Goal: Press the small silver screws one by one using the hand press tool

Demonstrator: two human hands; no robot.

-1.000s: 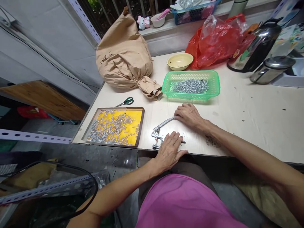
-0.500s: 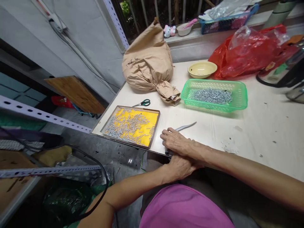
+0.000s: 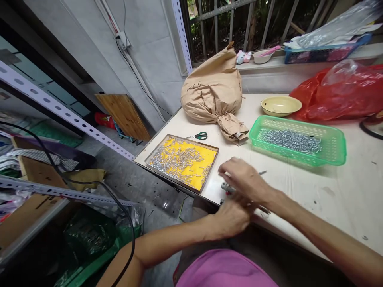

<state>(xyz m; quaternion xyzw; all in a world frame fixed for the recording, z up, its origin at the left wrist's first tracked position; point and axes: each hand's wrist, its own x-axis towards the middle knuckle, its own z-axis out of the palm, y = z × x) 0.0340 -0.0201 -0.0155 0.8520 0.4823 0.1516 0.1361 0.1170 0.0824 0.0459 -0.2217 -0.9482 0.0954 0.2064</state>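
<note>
My right hand (image 3: 247, 179) crosses above my left at the table's front edge, its fingers bent down and together, slightly blurred; whatever they pinch is hidden. My left hand (image 3: 231, 217) is curled closed below it, its fingertips and contents covered by the right hand. A small grey object (image 3: 228, 187) with a bit of red shows beside the hands. Behind the right hand, a thin pointed metal tool (image 3: 262, 172) pokes out, mostly covered. Left of the hands lies a shallow tray (image 3: 218, 153) with a yellow bottom, holding many small silver screws (image 3: 176, 159).
Green-handled scissors (image 3: 201, 136) lie behind the tray. Further back are a tied brown paper bag (image 3: 212, 91), a green basket (image 3: 338, 147) of screws, a cream bowl (image 3: 280, 105) and a red plastic bag (image 3: 335, 93). A black cable (image 3: 131, 239) hangs by my left arm.
My right hand has lifted a little off the left, and the small grey object now shows beside them. The pointed tool is more covered. The view has shifted left and up.
</note>
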